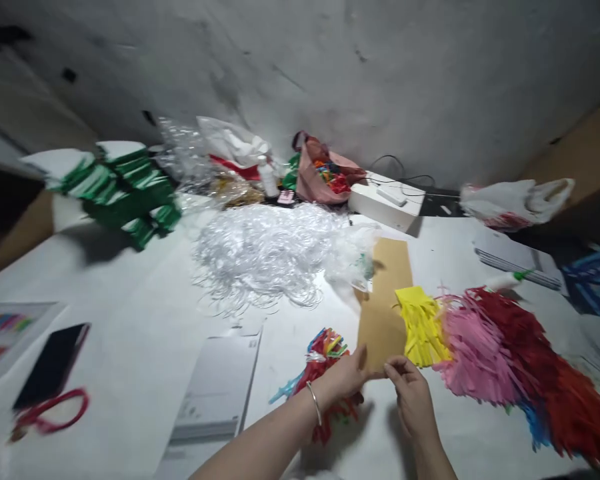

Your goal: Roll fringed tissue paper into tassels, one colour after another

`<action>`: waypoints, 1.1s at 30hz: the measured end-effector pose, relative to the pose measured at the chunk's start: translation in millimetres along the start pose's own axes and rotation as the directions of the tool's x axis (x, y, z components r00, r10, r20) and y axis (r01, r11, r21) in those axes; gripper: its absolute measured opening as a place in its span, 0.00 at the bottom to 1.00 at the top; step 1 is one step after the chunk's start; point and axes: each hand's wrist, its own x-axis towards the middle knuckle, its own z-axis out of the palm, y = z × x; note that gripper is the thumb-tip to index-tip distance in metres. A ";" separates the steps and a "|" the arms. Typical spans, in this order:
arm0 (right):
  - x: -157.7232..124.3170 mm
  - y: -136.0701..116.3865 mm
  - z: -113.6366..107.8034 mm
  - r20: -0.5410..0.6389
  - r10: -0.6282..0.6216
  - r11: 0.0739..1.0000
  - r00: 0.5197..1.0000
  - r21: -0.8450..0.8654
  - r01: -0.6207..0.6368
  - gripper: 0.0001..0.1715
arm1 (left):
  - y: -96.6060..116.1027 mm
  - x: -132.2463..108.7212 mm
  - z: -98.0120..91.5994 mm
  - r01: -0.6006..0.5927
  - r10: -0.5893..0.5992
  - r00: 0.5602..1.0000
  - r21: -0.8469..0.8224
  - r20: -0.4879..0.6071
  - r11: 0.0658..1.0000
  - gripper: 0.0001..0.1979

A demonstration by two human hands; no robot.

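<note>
Holding 1 brown card (pixel 386 300) by its near end, pinched in the fingers of both L hand (pixel 349 373) and R hand (pixel 411 390); card running from nr front edge twd back edge of counter (pixel 125 320), R of ctr. Count fringe bunches twd R edge: 1 yellow bunch (pixel 423 330) against card's R side, 1 pink bunch (pixel 483 353), 1 dark red bunch (pixel 513 330), 1 orange-red bunch (pixel 583 407), 1 blue bunch (pixel 535 423) mostly hidden. Add 1 multicolour bundle (pixel 327 343), partly covered by L forearm. Then note 1 clear heap (pixel 265 250) mid-counter and 1 clear bag (pixel 350 260) crowding card's far L side. See also 1 paper stack (pixel 217 380) nr front edge; 1 phone (pixel 51 363) w/ 1 pr red scissors (pixel 45 425) nr front L corner, blurred; 1 green fringed piece (pixel 130 203) twd back L corner. Along back edge, count 1 white bottle (pixel 267 177), 1 pink pouch (pixel 313 177), 1 white box (pixel 387 205); nr back R corner, 1 plastic bag (pixel 517 200); twd R edge, 1 green-tipped bottle (pixel 503 282).
</note>
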 end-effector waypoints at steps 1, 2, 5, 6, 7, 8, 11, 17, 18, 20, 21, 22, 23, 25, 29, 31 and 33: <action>1.9 -0.7 7.7 0.030 0.004 1.000 1.000 -0.009 -0.004 0.24 | 0.3 -12.8 -14.4 -0.028 0.029 0.997 0.017 -0.074 0.999 0.19; 3.0 -2.1 15.5 0.062 0.006 1.000 0.998 -0.018 -0.005 0.24 | -1.1 -26.5 -34.2 -0.044 0.050 0.987 0.041 -0.154 0.998 0.18; 0.3 -8.4 40.7 0.145 0.001 0.999 0.989 -0.042 0.005 0.22 | -18.3 -69.9 -120.5 -0.014 0.050 0.906 0.090 -0.420 0.996 0.14; -3.0 -10.5 50.1 0.169 -0.001 0.999 0.986 -0.048 0.010 0.22 | -28.1 -83.3 -153.7 0.016 0.035 0.853 0.092 -0.521 0.996 0.16; -7.7 -12.4 60.1 0.193 -0.002 0.999 0.981 -0.053 0.012 0.22 | -39.1 -95.1 -186.1 0.049 0.016 0.789 0.089 -0.615 0.995 0.16; -13.6 -13.8 70.7 0.218 0.000 0.998 0.976 -0.058 0.013 0.22 | -50.6 -104.4 -215.7 0.085 -0.007 0.726 0.081 -0.688 0.993 0.17; -36.1 -15.9 103.9 0.298 0.025 0.997 0.954 -0.080 -0.001 0.21 | -81.2 -115.8 -275.9 0.181 -0.083 0.596 0.033 -0.799 0.983 0.20; -74.7 -15.5 155.1 0.405 0.050 0.991 0.913 -0.133 0.005 0.20 | -104.8 -113.2 -293.8 0.161 -0.167 0.684 -0.077 -0.710 0.984 0.17; -78.1 -15.5 160.9 0.417 0.045 0.990 0.908 -0.142 0.016 0.20 | -104.4 -117.5 -293.4 0.132 -0.164 0.723 -0.099 -0.671 0.986 0.16; -82.8 -17.3 172.7 0.441 0.034 0.987 0.897 -0.157 0.040 0.20 | -100.0 -132.1 -292.9 0.051 -0.125 0.794 -0.140 -0.595 0.989 0.14; -84.6 -19.7 179.2 0.455 0.029 0.986 0.890 -0.161 0.051 0.20 | -96.0 -142.0 -292.3 0.002 -0.091 0.819 -0.156 -0.567 0.988 0.13; -86.3 -23.7 186.4 0.471 0.023 0.984 0.882 -0.164 0.063 0.20 | -90.5 -153.2 -291.1 -0.050 -0.051 0.835 -0.167 -0.548 0.985 0.13; -88.0 -29.7 194.4 0.491 0.015 0.983 0.871 -0.165 0.075 0.20 | -83.7 -165.4 -288.9 -0.102 -0.007 0.842 -0.173 -0.539 0.980 0.12; -92.0 -48.1 211.7 0.540 0.000 0.983 0.842 -0.155 0.100 0.19 | -66.5 -190.9 -281.2 -0.194 0.074 0.841 -0.172 -0.536 0.966 0.13; -102.7 -101.8 242.8 0.725 -0.090 0.959 0.683 -0.123 0.257 0.13 | -27.5 -237.7 -255.5 -0.332 0.221 0.837 -0.144 -0.500 0.932 0.18; -108.3 -126.1 251.7 0.810 -0.134 0.909 0.571 -0.129 0.397 0.10 | -12.2 -254.6 -242.9 -0.382 0.281 0.833 -0.128 -0.476 0.915 0.18; -112.9 -142.3 255.1 0.851 -0.150 0.846 0.504 -0.153 0.511 0.07 | -2.4 -265.7 -233.1 -0.426 0.328 0.825 -0.125 -0.460 0.896 0.17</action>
